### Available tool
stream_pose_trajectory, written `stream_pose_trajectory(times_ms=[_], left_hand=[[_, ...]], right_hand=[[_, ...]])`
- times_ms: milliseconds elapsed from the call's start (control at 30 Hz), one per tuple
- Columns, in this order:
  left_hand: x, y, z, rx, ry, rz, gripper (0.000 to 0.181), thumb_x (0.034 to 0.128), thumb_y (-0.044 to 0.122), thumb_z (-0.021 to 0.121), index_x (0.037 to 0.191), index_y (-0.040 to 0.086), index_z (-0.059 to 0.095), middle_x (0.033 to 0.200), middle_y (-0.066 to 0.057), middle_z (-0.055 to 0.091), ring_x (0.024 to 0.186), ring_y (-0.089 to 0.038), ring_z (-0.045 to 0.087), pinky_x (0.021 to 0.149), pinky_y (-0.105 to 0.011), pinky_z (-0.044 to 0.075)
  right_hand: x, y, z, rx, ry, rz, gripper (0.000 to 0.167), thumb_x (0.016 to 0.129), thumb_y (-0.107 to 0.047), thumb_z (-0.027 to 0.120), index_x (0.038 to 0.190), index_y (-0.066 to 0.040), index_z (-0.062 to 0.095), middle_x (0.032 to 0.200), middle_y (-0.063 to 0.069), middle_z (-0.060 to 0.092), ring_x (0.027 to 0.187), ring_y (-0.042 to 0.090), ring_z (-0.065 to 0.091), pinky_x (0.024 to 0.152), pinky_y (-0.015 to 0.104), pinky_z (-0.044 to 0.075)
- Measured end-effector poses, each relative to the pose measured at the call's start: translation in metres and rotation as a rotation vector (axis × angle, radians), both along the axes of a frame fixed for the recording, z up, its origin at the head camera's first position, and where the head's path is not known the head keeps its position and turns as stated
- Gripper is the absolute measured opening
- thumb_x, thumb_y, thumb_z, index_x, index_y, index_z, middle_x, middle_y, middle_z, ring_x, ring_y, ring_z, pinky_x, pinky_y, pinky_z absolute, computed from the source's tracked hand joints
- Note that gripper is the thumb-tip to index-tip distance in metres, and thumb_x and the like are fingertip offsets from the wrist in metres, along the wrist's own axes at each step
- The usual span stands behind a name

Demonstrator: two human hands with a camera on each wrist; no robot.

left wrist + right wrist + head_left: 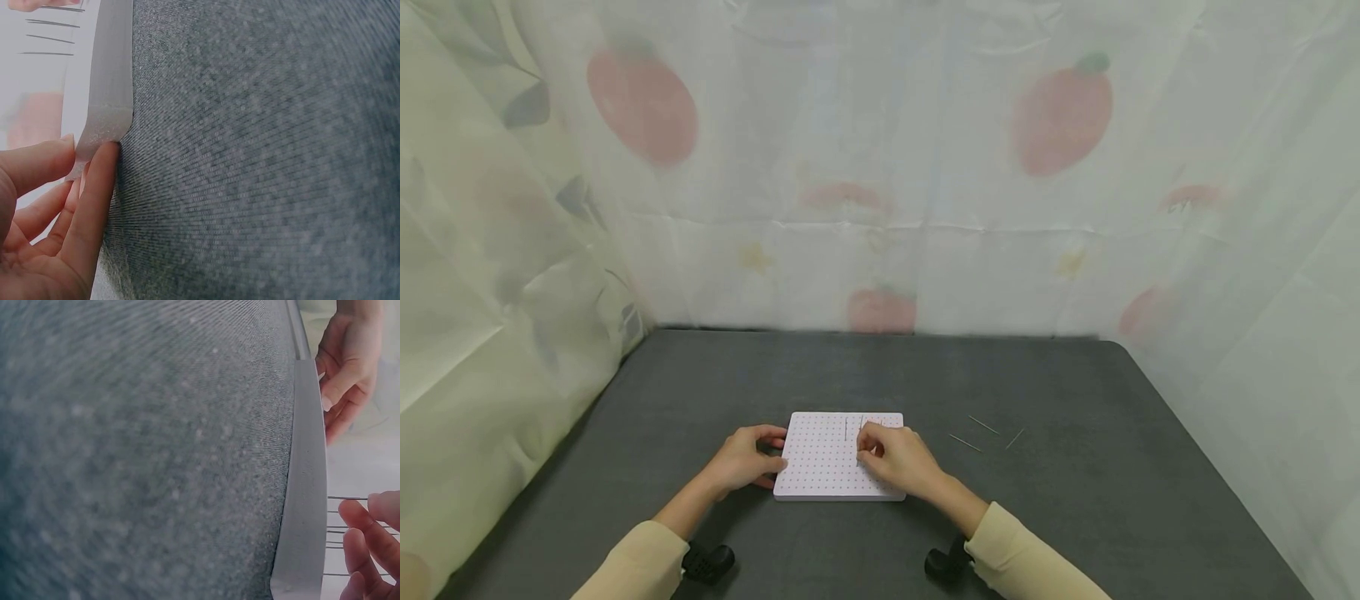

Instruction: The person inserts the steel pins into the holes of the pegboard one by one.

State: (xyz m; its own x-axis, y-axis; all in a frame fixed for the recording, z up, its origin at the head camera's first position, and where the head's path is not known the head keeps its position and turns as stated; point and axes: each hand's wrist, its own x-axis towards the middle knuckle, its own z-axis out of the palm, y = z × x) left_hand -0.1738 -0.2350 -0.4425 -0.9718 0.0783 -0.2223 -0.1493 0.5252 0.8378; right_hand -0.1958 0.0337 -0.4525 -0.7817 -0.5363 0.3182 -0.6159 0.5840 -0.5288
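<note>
A white board point(820, 467) with rows of small holes lies flat on the dark table. My left hand point(747, 458) holds its left edge, thumb on the top rim and fingers against the side, as the left wrist view also shows. Several thin metal pins point(53, 24) stand upright in the board. Over the board's right half, my right hand point(895, 457) pinches the top of one thin pin point(347, 498) between thumb and index finger. That pin's lower end meets the board's surface. In the head view the right hand covers part of the holes.
To the right of the board, 3 loose pins point(983, 425) lie on the dark table point(1075, 500). Patterned pale curtains point(970, 275) hang behind the table and at both sides. Black wrist-worn devices point(707, 563) sit under both forearms.
</note>
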Motion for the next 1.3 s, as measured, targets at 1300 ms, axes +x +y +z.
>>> stream_pose_trajectory(times_ms=[1300], left_hand=[[0.000,-0.002,-0.001,-0.010,0.002,0.014,0.055,0.0816,-0.004,0.071,0.133,-0.009,0.053,0.119,-0.023,0.060,0.076,-0.018,0.068,0.062,-0.037,0.063]], right_hand=[[-0.006,0.038,0.011,-0.072,0.035,-0.038,0.012,0.089,-0.006,0.069,0.099,-0.012,0.069,0.093,0.000,0.072,0.076,0.008,0.063,0.065,0.016,0.051]])
